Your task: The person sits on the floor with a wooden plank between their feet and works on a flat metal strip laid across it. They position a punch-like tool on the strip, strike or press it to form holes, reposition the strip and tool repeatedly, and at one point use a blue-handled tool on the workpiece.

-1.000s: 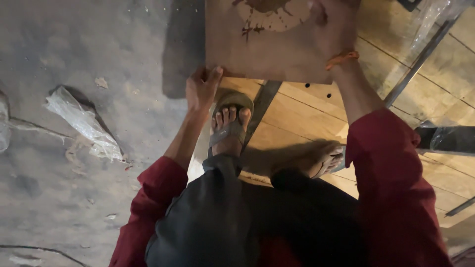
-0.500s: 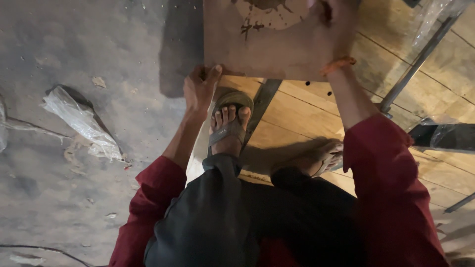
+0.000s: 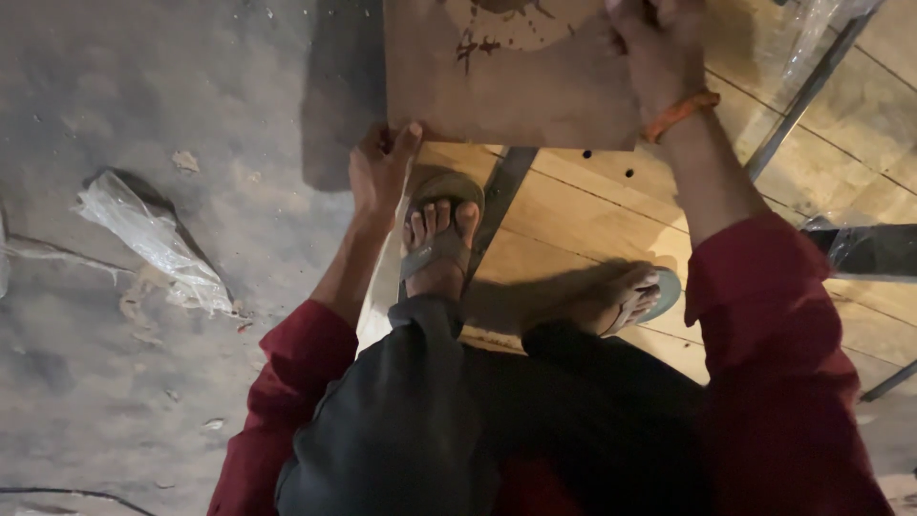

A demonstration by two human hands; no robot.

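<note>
Near the top of the view, a brown wooden board [image 3: 516,86] is held tilted up off the floor, its lower edge running level just above the person's feet. At the board's lower left corner the left hand [image 3: 379,172] is clamped on the edge, fingers curled under and thumb on top. On the upper right side the right hand [image 3: 654,53] closes over the board's face and far edge; an orange band [image 3: 680,113] circles that wrist. A dark stain [image 3: 497,29] marks the board near its top edge.

Below the board lie pale wooden planks [image 3: 592,220], laid flat side by side, with a dark strip [image 3: 497,196] between two of them. Both sandalled feet stand on these planks, the left foot [image 3: 437,250] just beside the left hand, the right foot [image 3: 621,298] turned outward. A metal bar [image 3: 802,91] slants along the right edge.

Left of the planks the grey concrete floor [image 3: 143,96] lies open, apart from a crumpled clear plastic bag [image 3: 153,239] well away from the hand.
</note>
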